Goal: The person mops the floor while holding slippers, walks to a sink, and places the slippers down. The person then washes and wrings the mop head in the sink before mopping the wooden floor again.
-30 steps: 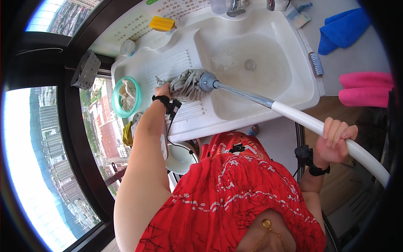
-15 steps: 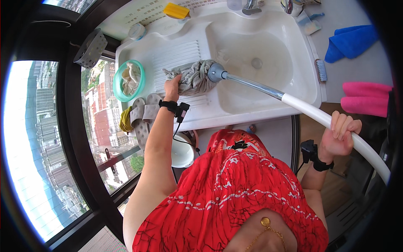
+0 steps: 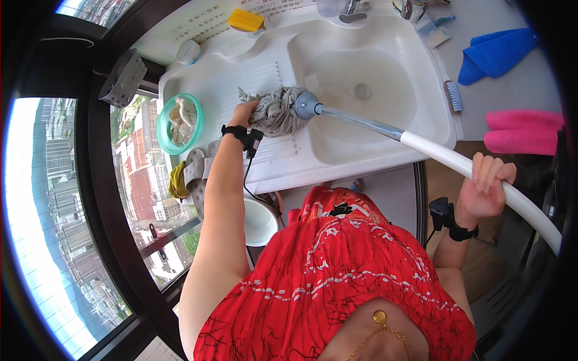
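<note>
A mop [image 3: 436, 155] with a white and chrome handle reaches from the right side over to the white sink [image 3: 385, 155]. Its grey string head [image 3: 278, 114] rests on the ribbed washboard part, left of the basin. My left hand [image 3: 243, 113] is closed on the end of the strings, its fingertips partly tucked behind them. Out to the right, my right hand [image 3: 484, 188] is wrapped round the white handle. A shallow layer of cloudy water appears to lie in the basin around the drain [image 3: 362, 91].
A green bowl [image 3: 161, 123] with cloths sits at the sink's left, beside grey slippers [image 3: 194, 174]. Below stands a white bucket [image 3: 260, 224]. A yellow block [image 3: 245, 20] and tap [image 3: 351, 13] line the back. A brush [image 3: 453, 96], blue cloth [image 3: 497, 54] and pink cloth [image 3: 522, 132] are right.
The whole view has shifted slightly. My left hand still holds the mop strings, which look more bunched, and my right hand keeps its grip on the handle.
</note>
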{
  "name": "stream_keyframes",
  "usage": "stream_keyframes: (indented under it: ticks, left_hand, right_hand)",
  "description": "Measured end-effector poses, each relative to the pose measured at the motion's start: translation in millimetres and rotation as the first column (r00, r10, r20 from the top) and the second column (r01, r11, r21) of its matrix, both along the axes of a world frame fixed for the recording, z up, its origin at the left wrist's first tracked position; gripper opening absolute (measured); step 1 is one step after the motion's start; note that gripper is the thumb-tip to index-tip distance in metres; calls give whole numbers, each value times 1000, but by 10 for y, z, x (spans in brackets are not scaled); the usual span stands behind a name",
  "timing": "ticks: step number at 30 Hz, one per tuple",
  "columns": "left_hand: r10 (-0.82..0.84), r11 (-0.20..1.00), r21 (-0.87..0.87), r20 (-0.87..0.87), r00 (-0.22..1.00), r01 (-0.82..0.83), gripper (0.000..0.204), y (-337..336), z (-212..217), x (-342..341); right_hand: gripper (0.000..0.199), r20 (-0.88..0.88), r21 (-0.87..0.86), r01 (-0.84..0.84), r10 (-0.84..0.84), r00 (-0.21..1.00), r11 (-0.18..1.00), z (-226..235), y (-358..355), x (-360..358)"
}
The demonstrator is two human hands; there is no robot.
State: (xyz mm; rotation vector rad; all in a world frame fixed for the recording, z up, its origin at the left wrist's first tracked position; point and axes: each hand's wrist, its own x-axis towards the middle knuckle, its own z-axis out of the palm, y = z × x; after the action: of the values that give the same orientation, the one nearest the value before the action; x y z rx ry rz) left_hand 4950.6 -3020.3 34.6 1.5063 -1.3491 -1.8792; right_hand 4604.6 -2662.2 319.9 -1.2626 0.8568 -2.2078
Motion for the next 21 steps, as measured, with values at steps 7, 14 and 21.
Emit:
stream_keyframes:
  ticks: [7,14,21]
  left_hand:
    - [148,854,519,-198,969,-25,31,89,132,130]
    - [435,896,278,-381,816,-347,28,611,70,62]
    - [690,647,-26,-406,599,-762,21,728,381,-23]
  right_hand:
    - [11,-15,17,-32,32,999,999,75,-13,23]
    - [7,-64,-6,-66,65,996,998,252,-255,-35]
    - [24,60,-139,-148,157,986,979,621,-898,-236]
